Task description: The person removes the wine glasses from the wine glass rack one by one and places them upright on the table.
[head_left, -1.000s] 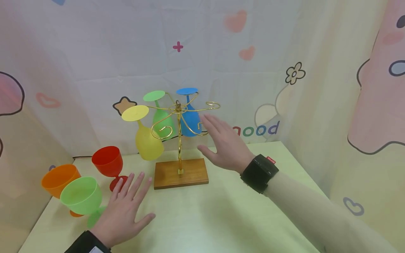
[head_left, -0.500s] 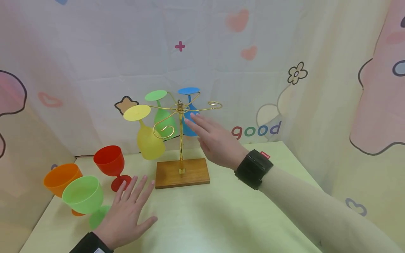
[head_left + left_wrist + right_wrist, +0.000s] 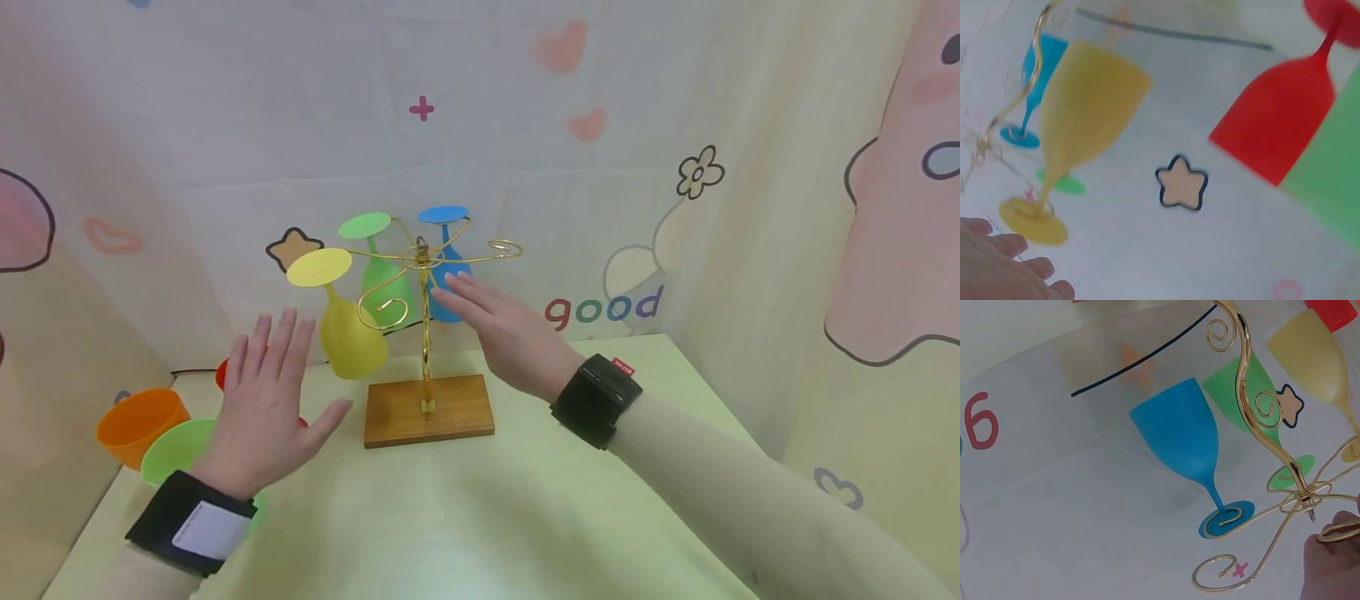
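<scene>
My right hand [image 3: 517, 337] is beside the gold goblet rack [image 3: 426, 325], fingers straight and thumb hidden. In the right wrist view, one curled rack hook [image 3: 1338, 534] lies across its fingertips. My left hand [image 3: 266, 408] is raised with fingers straight, left of the rack, overlapping the red goblet [image 3: 221, 375] and the light green goblet [image 3: 176, 450]. Upside down on the rack hang a yellow goblet [image 3: 348, 337], a green goblet [image 3: 386, 283] and a blue goblet [image 3: 450, 308]. In the left wrist view, the left fingertips appear near the yellow goblet's foot [image 3: 1035, 222].
The rack stands on a wooden base [image 3: 461, 417] on the pale table [image 3: 450, 525]. An orange goblet [image 3: 142, 425] stands at the table's left side. Behind hangs a white curtain [image 3: 300, 100] with printed hearts, a star and letters. Another hook [image 3: 506, 247] points right.
The right hand has moved left and closer to the rack, covering its front right hook. The left hand has risen from the table's front and now hides most of the red goblet.
</scene>
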Demonstrator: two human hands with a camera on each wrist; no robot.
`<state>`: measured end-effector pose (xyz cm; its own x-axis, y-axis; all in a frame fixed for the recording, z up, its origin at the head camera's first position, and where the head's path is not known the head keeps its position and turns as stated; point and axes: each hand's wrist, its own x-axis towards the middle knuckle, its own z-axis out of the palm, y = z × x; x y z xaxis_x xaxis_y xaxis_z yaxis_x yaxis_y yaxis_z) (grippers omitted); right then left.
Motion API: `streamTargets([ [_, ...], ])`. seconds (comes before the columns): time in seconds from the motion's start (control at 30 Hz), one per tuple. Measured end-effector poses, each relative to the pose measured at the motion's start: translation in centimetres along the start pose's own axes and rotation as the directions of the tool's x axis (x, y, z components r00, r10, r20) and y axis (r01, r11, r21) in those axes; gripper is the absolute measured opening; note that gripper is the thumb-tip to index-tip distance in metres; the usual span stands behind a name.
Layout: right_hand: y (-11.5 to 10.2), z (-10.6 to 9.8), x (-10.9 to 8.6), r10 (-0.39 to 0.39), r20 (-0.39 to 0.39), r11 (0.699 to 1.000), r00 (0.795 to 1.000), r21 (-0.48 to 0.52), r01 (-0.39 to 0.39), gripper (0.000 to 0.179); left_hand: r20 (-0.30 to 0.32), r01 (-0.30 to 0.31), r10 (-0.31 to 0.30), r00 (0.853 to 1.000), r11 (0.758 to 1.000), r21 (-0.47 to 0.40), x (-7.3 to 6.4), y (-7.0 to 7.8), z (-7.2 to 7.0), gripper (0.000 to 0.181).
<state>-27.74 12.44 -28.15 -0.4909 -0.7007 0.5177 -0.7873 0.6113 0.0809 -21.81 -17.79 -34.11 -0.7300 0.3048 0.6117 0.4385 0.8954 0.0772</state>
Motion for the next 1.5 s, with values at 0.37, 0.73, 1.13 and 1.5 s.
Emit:
streamTargets([
  [0.37, 0.2, 0.2, 0.0, -0.006, -0.005, 1.000, 1.000, 0.007, 0.006, 0.057, -0.030, -0.009, 0.009, 1.000, 1.000, -0.010, 7.7, -1.6, -0.9, 0.084],
  [0.73, 0.0, 0.3, 0.1, -0.006, -0.001, 1.000, 1.000, -0.003, 0.006, 0.058, -0.013, -0.012, 0.012, 1.000, 1.000, 0.020, 9.3, -2.3, 0.1, 0.049],
  [1.13, 0.3, 0.4, 0.0, -0.003, -0.001, 1.000, 1.000, -0.015, 0.003, 0.059, 0.058, -0.008, -0.002, 0.998, 0.986, 0.169, 10.5, -1.0, -0.8, 0.046],
  [1.5, 0.1, 0.2, 0.0, -0.011, 0.006, 1.000, 1.000, -0.022, 0.011, 0.059, 0.103, 0.015, -0.035, 0.994, 0.982, 0.190, 13.1, 0.1, -1.4, 0.037],
])
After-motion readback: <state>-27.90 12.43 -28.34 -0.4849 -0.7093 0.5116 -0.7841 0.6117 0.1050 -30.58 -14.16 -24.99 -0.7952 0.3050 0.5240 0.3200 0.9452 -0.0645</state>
